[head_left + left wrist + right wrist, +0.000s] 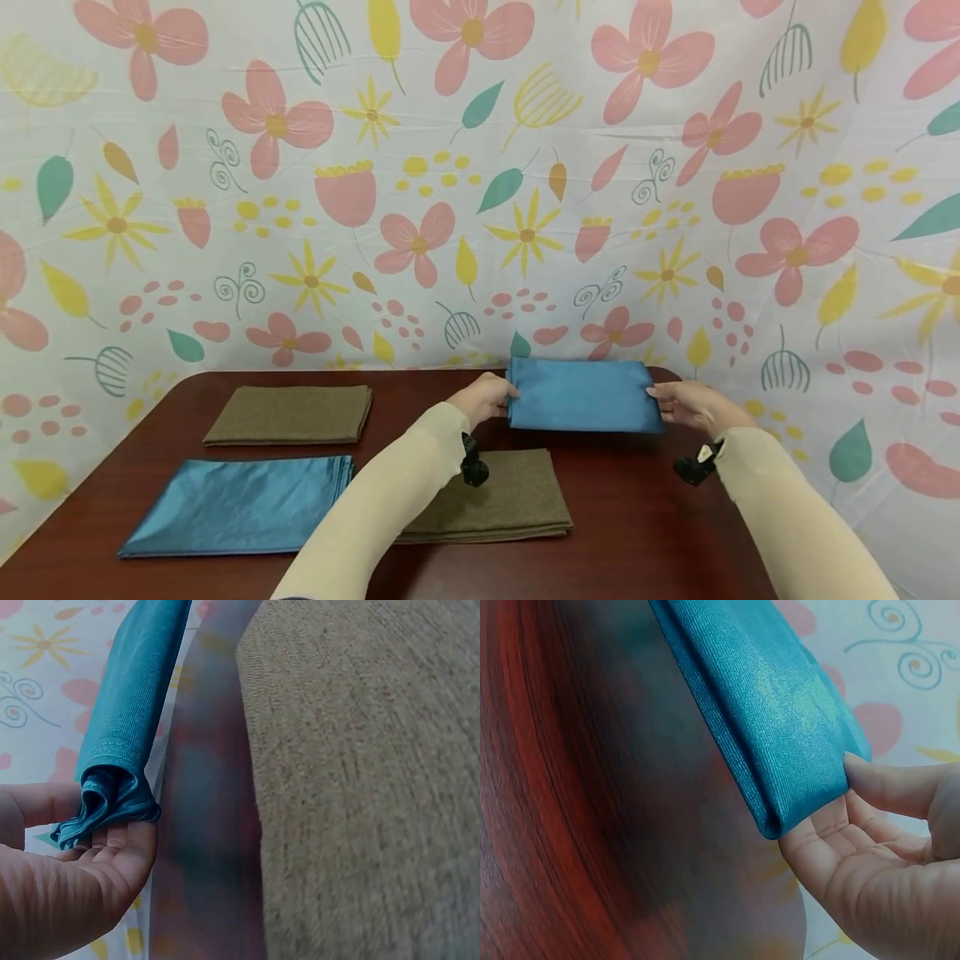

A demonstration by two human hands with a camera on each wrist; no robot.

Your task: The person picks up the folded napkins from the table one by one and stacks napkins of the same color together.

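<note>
Left hand: grips left end of blue cloth. Right hand: pinches its right end, thumb above, fingers beneath. Both arms outstretched toward cloth, slanting inward.

On my left, blue folded-cloth rectangle before brown folded-cloth rectangle; rightward, second brown rectangle before second blue rectangle.

Blue cloth in hand; brown cloth
</note>
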